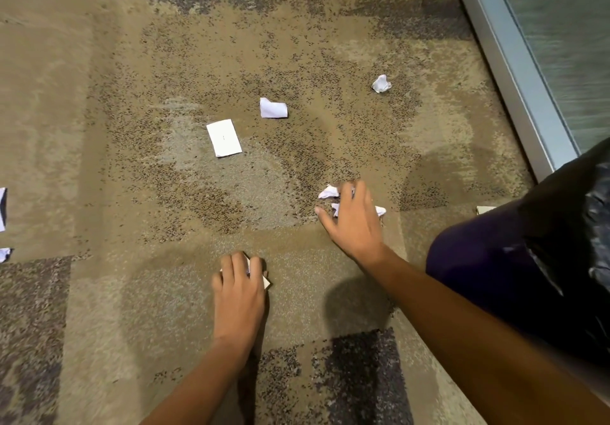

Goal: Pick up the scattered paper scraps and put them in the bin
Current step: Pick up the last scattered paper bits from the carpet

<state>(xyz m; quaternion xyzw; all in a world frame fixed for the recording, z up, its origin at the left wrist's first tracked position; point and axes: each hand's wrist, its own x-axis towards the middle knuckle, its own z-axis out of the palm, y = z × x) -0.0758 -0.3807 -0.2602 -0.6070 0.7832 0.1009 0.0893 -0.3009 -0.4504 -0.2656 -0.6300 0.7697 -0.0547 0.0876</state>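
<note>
Fingers of the right hand (pixel 355 223) should curl fully round the crumpled white paper scraps (pixel 330 191) left of the black-lined bin (pixel 567 243), its grip half-closed, while the left hand (pixel 239 289) clasps a white scrap (pixel 266 281).

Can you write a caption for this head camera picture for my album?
Both hands, left and right, grab paper scraps off the carpet.

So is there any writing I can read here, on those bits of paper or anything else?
None can be read.
Flat white card: a tiny dark mark at its middle, too small to read.
Folded scrap and crumpled scrap: blank as far as shows.
Black bin bag: no label in view.
</note>
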